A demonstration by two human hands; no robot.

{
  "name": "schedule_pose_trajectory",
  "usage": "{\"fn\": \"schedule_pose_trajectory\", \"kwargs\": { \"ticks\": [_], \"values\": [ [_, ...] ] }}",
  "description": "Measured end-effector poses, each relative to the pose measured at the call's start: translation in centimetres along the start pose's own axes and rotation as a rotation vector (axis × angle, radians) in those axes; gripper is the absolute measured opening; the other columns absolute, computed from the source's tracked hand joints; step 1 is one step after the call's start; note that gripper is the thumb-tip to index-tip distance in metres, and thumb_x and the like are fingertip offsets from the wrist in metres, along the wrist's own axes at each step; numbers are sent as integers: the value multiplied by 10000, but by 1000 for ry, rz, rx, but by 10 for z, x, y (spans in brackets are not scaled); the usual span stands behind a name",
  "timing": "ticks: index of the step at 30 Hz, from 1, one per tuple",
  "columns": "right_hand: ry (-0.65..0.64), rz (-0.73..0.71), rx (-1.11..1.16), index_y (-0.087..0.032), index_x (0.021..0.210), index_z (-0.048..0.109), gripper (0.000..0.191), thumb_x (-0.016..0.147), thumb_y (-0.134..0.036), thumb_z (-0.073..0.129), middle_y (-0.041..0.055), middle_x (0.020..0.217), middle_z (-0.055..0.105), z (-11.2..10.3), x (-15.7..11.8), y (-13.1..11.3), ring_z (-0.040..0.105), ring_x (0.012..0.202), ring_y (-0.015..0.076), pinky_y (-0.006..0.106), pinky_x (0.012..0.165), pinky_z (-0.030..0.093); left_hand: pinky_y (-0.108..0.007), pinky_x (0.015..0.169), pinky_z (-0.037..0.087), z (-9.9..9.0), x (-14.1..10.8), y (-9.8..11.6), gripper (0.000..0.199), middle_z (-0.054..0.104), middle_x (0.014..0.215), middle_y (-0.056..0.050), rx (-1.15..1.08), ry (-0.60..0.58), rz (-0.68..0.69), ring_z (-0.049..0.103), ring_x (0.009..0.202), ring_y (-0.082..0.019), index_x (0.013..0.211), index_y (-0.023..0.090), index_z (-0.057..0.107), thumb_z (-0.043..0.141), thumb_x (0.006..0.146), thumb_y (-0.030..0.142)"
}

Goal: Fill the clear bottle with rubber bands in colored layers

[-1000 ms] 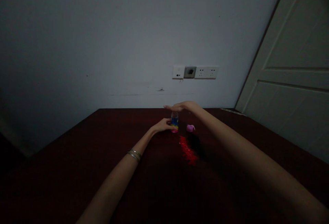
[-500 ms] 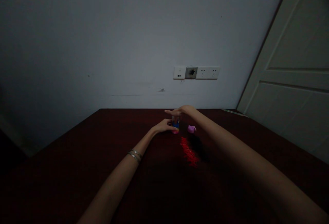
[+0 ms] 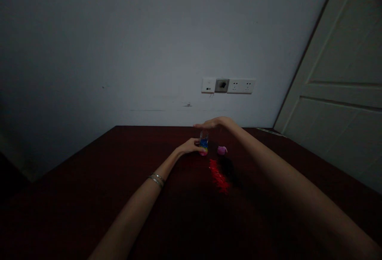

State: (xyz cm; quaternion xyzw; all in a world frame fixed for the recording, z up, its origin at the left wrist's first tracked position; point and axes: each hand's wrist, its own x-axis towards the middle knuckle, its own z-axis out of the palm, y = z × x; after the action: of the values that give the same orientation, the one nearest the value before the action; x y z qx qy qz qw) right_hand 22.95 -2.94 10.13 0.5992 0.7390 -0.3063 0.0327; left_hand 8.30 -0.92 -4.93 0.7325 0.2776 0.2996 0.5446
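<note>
A small clear glass jar (image 3: 204, 136) stands upright on the table, filled partway with pink, yellow and blue layers. Around its lower left side wraps my left hand (image 3: 188, 146), thumb in front and fingers behind. My right hand (image 3: 210, 123) hovers just above the jar's mouth, palm down, fingers stretched to the left; nothing shows in it. To the right of the jar sits a small pinkish-purple object (image 3: 222, 150), its kind too small to make out. Nearer to me lies a strip of red shredded material (image 3: 219, 177), under my right forearm's left side.
The dark red table (image 3: 143, 144) meets a pale wall (image 3: 149, 53) at its back edge. Wall sockets (image 3: 228, 86) are set above it. A white panelled door (image 3: 343, 89) stands at the right.
My right hand has lifted slightly off the jar's top, so more of the upper glass shows. My left hand and the jar have stayed in place.
</note>
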Motion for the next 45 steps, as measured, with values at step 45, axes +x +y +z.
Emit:
{"fn": "schedule_pose_trajectory", "kwargs": {
  "ticks": [45],
  "values": [
    [800, -169, 889, -144, 586, 647, 410, 618, -552, 613, 93, 645, 648, 109, 2, 208, 571, 582, 155, 231, 473, 425, -226, 540, 360, 101, -27, 96, 259, 640, 809, -27, 1130, -530, 6, 556, 675, -141, 853, 188, 653, 681, 647, 343]
  ]
}}
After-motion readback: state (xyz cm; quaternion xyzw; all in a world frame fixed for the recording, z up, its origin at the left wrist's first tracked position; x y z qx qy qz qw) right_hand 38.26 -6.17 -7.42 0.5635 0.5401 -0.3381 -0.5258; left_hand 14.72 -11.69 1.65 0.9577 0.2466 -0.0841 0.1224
